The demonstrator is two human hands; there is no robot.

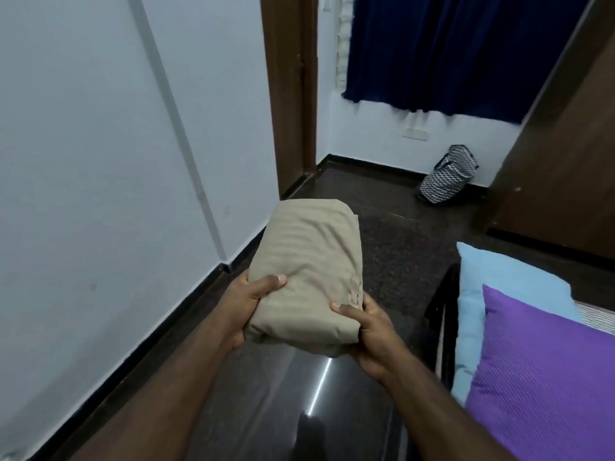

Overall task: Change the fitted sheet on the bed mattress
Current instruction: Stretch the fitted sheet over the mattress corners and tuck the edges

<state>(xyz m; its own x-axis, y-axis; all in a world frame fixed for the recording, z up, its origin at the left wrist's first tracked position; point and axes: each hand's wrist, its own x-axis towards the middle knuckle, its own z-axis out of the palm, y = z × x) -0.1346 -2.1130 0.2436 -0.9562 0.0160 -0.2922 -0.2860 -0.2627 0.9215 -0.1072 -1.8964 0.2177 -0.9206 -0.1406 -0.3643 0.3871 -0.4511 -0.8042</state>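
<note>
A folded beige sheet (307, 274) is held out in front of the person, above the dark polished floor (392, 247) and clear of it. It is a thick, rounded bundle with faint woven stripes, its near end toward the body and its far end pointing at the doorway.

The left hand (244, 309) grips the near left corner of the bundle — thumb curled over the top, the other fingers tucked underneath and out of sight. The right hand (369, 327) grips the near right corner in the same way, thumb lying across the top edge and fingers wrapped below. Both forearms reach in from the bottom of the view.

At the lower right lies the bed, only partly in view. A purple pillow (545, 377) overlaps a light blue pillow (499, 281), and a strip of striped cloth (595, 319) shows just behind them; whether that is the sheet on the mattress cannot be told. The folded sheet is to the left of the pillows, not touching them.

A white wall (100, 144) runs along the left, edged with a black skirting. Ahead stands a brown door frame (288, 94), and beyond it a dark blue curtain (449, 51) hangs on the far wall. A zigzag-patterned bag (449, 176) leans on the floor against that wall — well apart from the hands. A brown wooden panel (559, 168) fills the upper right.
</note>
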